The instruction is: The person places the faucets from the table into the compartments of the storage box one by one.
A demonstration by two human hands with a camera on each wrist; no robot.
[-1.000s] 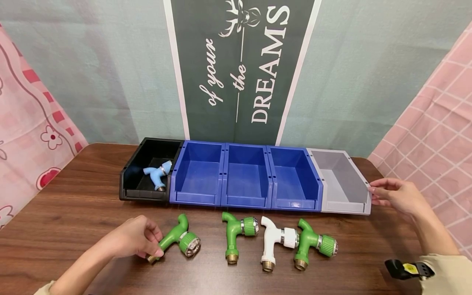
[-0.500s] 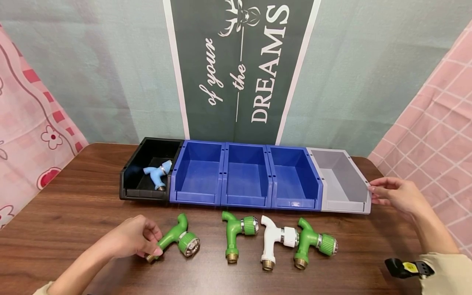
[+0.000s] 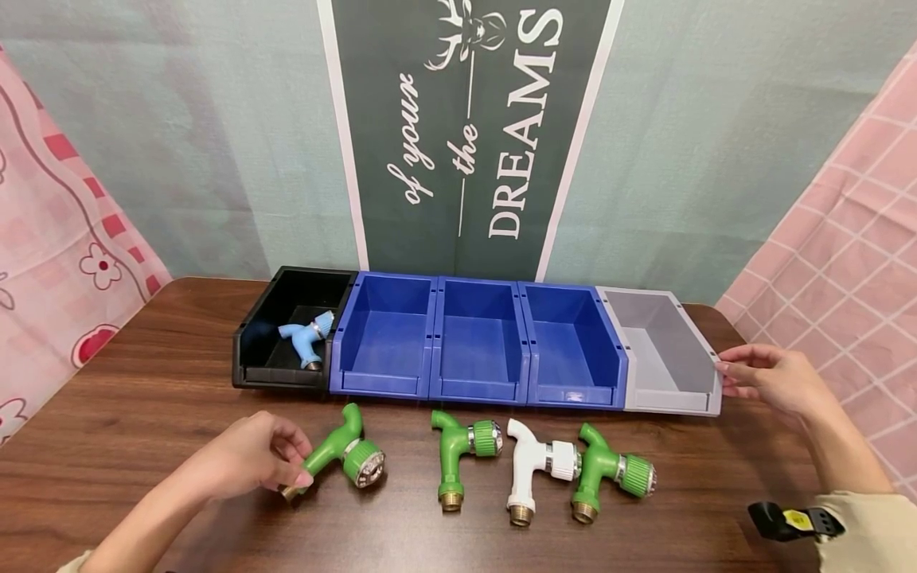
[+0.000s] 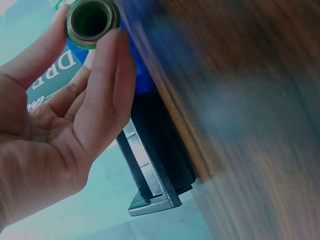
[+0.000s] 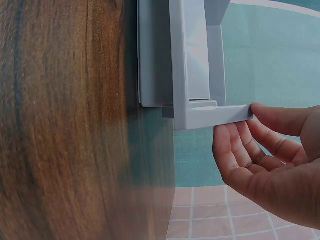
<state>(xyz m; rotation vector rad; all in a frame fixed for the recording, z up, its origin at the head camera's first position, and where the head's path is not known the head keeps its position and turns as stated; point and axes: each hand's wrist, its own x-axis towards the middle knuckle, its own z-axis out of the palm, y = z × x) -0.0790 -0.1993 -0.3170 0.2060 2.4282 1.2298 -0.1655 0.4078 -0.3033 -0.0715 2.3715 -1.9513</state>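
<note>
Head view: we've got one green tap (image 3: 331, 450) pinched at its brass threaded end by thumb and fingers of the left hand (image 3: 256, 455), knob pointing right, left of centre on the wooden surface (image 3: 401, 545). Can't tell if the knob touches down. To its right, in order: second green tap (image 3: 450, 460), white tap (image 3: 524, 476), third green tap (image 3: 595, 473); white knob is right beside that last one, contact unclear. Our right hand (image 3: 781, 386) grips the grey bin (image 3: 669, 403) on its right wall, near the surface's far right corner. Leftward along the far edge: three blue bins (image 3: 478, 392), then black bin (image 3: 282, 380), light-blue tap (image 3: 304, 342) inside.
</note>
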